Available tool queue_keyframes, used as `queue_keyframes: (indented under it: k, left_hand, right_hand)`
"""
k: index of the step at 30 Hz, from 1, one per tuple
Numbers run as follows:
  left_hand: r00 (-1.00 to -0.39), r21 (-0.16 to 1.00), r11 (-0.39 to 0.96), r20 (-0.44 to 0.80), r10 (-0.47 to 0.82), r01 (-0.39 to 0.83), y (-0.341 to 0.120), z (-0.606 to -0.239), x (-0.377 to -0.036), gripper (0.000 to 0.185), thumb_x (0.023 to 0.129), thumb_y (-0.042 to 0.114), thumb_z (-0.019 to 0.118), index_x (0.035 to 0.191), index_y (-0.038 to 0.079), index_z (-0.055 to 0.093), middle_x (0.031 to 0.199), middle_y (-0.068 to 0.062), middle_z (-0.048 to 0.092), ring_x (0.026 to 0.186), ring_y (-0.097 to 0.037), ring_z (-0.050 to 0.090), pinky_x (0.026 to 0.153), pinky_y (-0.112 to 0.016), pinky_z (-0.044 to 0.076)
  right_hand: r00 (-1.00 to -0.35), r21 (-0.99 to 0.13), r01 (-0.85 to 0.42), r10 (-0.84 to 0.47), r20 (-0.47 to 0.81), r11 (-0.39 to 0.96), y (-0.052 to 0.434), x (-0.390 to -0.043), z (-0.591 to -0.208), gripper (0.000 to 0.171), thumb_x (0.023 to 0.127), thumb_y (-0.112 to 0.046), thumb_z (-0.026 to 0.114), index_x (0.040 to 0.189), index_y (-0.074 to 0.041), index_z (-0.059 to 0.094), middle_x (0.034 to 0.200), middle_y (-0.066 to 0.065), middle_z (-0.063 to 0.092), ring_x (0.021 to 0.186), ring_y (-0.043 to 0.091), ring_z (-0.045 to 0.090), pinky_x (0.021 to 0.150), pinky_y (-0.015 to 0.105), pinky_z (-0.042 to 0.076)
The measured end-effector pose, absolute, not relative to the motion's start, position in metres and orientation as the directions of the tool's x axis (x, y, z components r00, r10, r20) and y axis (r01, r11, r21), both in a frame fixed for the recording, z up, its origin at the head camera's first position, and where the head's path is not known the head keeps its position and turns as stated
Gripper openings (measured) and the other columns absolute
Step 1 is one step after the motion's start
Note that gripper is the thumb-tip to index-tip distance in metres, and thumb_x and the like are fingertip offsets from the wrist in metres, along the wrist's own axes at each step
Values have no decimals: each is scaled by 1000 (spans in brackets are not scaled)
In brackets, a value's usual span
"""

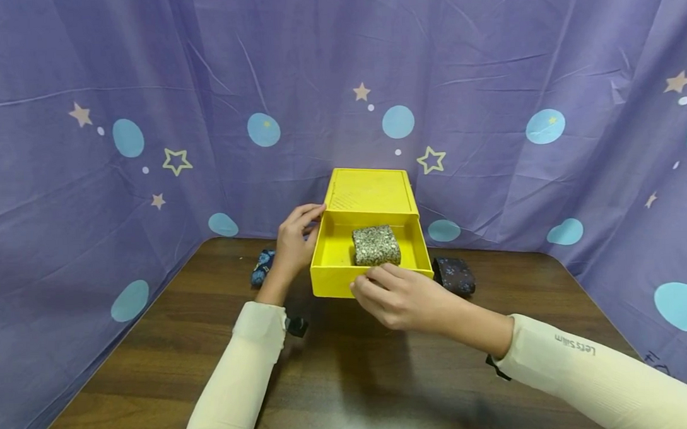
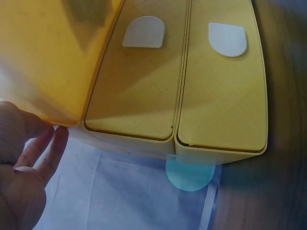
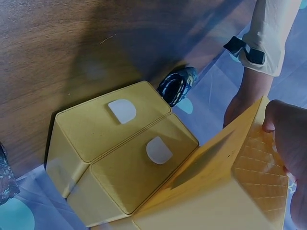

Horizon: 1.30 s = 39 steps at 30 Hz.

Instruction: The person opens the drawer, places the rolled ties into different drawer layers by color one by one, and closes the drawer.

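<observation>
A yellow drawer box [image 1: 368,189] stands at the back of the wooden table [image 1: 355,378]. Its top drawer [image 1: 330,282] is pulled out toward me, with a speckled grey-gold rolled bundle [image 1: 376,245] inside. My right hand [image 1: 380,282] grips the drawer's front wall, fingers curled over its rim. My left hand [image 1: 306,219] rests its fingertips on the box's left front corner. In the left wrist view those fingers [image 2: 45,148] lie fairly straight against the yellow wall. Two closed drawers with white tabs [image 3: 112,120] show in the right wrist view, beneath my right hand [image 3: 288,134].
A dark blue patterned bundle [image 1: 262,266] lies left of the box, behind my left wrist, and a dark flowered bundle [image 1: 453,275] lies to its right. Purple star-print cloth [image 1: 146,89] walls the table on three sides. Bare wood stretches in front of the drawer.
</observation>
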<state>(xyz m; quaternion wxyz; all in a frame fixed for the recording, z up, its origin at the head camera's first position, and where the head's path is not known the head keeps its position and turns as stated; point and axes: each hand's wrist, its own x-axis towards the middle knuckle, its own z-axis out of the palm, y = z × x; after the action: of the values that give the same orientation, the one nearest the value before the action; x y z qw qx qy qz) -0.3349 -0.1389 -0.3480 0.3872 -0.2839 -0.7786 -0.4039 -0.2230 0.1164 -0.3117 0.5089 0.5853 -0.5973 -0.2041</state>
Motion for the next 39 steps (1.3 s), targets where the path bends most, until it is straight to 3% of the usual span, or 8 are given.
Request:
queue_keyframes:
  k: [39]
  left_hand:
    - [-536,400,516,833,140,757,-139,-347,-336,35,97,-7,64,131,0,68,126,-17,65,105,-31,68,82,-39,63]
  right_hand:
    - [104,817,-509,-923,371,271,119,-243,-308,27,107,-5,47,117,1,71,105,10,60,89,23,56,73,30,51]
